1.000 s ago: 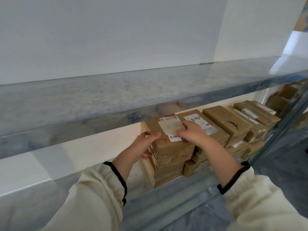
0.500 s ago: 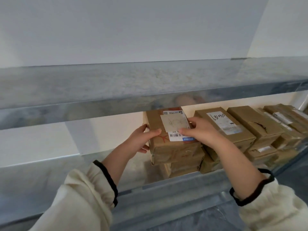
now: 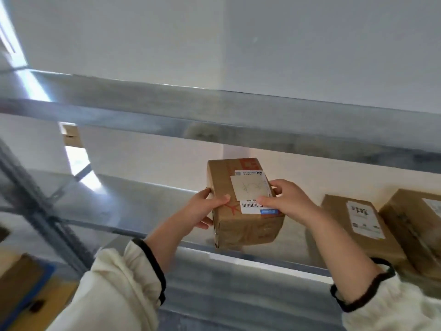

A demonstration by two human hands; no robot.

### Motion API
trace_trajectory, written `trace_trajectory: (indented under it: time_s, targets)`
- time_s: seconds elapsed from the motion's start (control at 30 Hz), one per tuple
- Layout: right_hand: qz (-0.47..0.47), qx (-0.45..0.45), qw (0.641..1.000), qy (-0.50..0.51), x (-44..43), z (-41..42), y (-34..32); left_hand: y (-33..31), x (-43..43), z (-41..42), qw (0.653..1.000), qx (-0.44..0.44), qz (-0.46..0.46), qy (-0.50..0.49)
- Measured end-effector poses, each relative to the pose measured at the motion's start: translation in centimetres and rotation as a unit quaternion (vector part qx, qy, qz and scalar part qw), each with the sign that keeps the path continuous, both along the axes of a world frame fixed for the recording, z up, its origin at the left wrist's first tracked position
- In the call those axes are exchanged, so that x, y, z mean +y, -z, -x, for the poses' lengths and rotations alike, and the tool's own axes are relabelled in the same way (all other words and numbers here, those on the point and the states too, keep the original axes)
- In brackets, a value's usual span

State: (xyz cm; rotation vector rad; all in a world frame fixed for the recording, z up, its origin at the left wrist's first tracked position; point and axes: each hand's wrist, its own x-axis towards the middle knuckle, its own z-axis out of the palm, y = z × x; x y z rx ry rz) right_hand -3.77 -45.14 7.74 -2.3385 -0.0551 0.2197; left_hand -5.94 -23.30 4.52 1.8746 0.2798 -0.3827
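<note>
A small brown cardboard parcel (image 3: pixel 241 225) with a white label and barcode on top is held between both hands over the lower metal shelf (image 3: pixel 148 201). My left hand (image 3: pixel 202 209) grips its left side, thumb across the top edge. My right hand (image 3: pixel 288 201) holds the right side, fingers curled over the label. Whether the parcel's base touches the shelf is unclear. Both arms wear cream sleeves with black cuffs.
More labelled brown parcels (image 3: pixel 358 225) sit on the same shelf to the right. An upper metal shelf (image 3: pixel 214 115) runs close above. A metal upright (image 3: pixel 31 201) stands at the left, and a box with blue trim (image 3: pixel 26 290) lies below left. White wall behind.
The parcel has come off the top of the stack and moved left with both hands to an open stretch of shelf; the view swung left with it.
</note>
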Motion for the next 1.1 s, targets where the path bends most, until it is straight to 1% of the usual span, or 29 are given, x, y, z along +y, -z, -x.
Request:
trace_trajectory:
  time_s: [0.17, 0.33, 0.5, 0.6, 0.77, 0.87, 1.1]
  targets:
    - [-0.022, 0.016, 0.996, -0.085, 11.6, 2.8, 0.0, -0.3, 10.7, 6.6, 0.997, 0.006, -0.009, -0.080]
    - [-0.058, 0.027, 0.983, -0.172, 22.5, 6.9, 0.3, -0.6, 20.5, 13.9, 0.983, 0.016, -0.012, -0.180]
    - [-0.119, 0.048, 0.958, -0.255, 32.4, 11.3, 0.4, -1.0, 28.3, 21.5, 0.953, 0.007, 0.035, -0.301]
    - [-0.125, 0.058, 0.940, -0.311, 37.7, 13.7, 0.3, -1.2, 32.2, 25.9, 0.931, 0.002, 0.028, -0.365]
    - [-0.116, 0.060, 0.898, -0.420, 46.0, 17.3, 0.3, -1.3, 37.4, 32.6, 0.890, -0.011, 0.031, -0.455]
    - [-0.097, 0.051, 0.871, -0.479, 50.8, 19.5, 0.5, -1.2, 39.9, 36.3, 0.867, -0.016, 0.007, -0.499]
    - [-0.083, 0.094, 0.790, -0.600, 60.6, 24.3, 0.7, -0.9, 43.5, 44.0, 0.793, -0.013, 0.008, -0.609]
